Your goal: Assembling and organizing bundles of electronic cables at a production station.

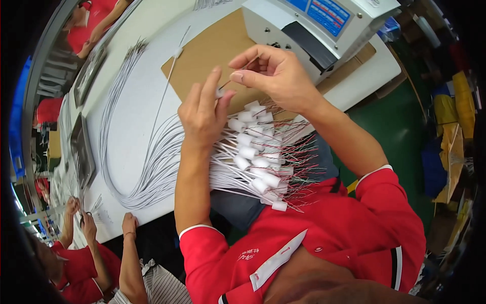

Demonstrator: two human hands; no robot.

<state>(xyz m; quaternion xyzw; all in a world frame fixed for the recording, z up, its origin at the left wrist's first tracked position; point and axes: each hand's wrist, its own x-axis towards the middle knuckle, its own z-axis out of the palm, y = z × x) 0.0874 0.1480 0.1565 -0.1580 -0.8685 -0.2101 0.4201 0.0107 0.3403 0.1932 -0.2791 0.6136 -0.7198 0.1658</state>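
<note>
My left hand (202, 114) pinches a small white sleeve (219, 93) on a thin cable between thumb and forefinger. Just right of it, my right hand (276, 76) holds the thin wire end (244, 67) of that cable in its fingertips. Under both hands lies a bundle of white cables (152, 167) with white cylindrical sleeves (253, 152) and bared red and green wire tips (298, 167) fanned out toward my lap.
A brown cardboard sheet (212, 50) lies on the white table (126, 116), with a grey machine (324, 30) with a blue panel behind it. One loose cable (169, 76) runs up the table. Other people in red work at the left (81, 238).
</note>
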